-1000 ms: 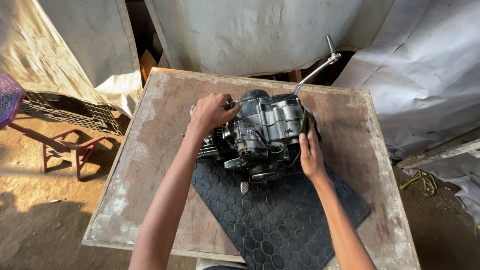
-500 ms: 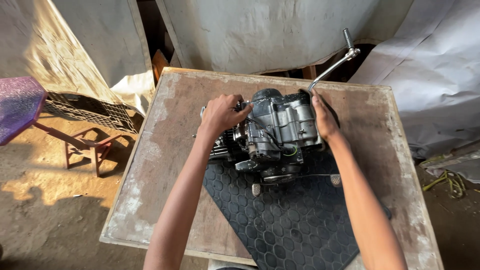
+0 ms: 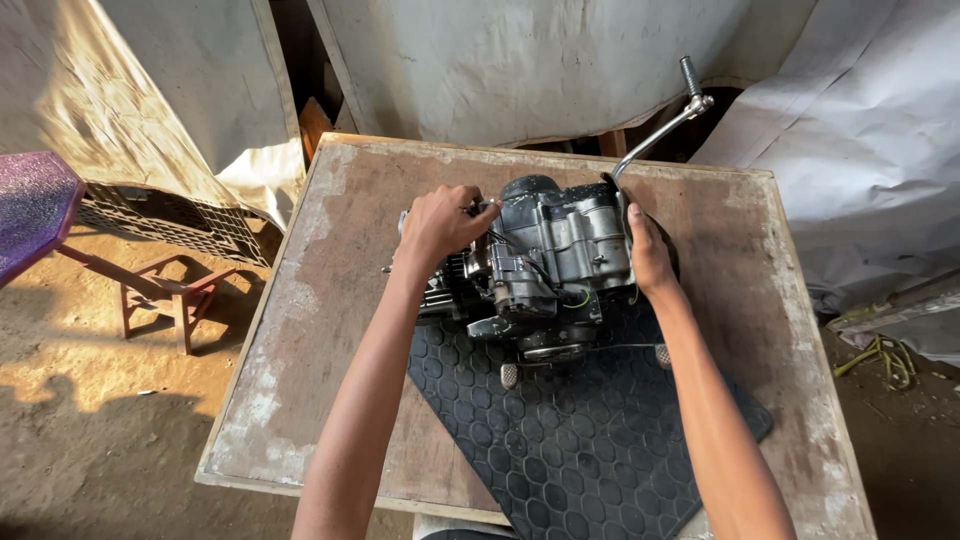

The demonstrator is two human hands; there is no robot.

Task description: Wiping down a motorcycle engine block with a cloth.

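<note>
A grey, oily motorcycle engine (image 3: 555, 255) rests on a black rubber mat (image 3: 580, 440) with a hexagon pattern, on a worn wooden table (image 3: 330, 300). My left hand (image 3: 440, 225) grips the engine's left end, near its finned cylinder. My right hand (image 3: 648, 250) is wrapped around the right side cover. A chrome kick lever (image 3: 660, 125) rises from the engine toward the far right. A thin cable runs over the mat just below the engine.
A red metal stool frame (image 3: 165, 295) and a purple seat (image 3: 30, 205) stand on the dirt floor to the left, beside a black plastic crate (image 3: 170, 225). Grey tarpaulins (image 3: 860, 170) hang behind and to the right. A yellow-green rope (image 3: 880, 360) lies on the ground at right.
My right hand has shifted from the engine's lower front to its right side cover. My left hand stays on the left end. The view has moved closer.
</note>
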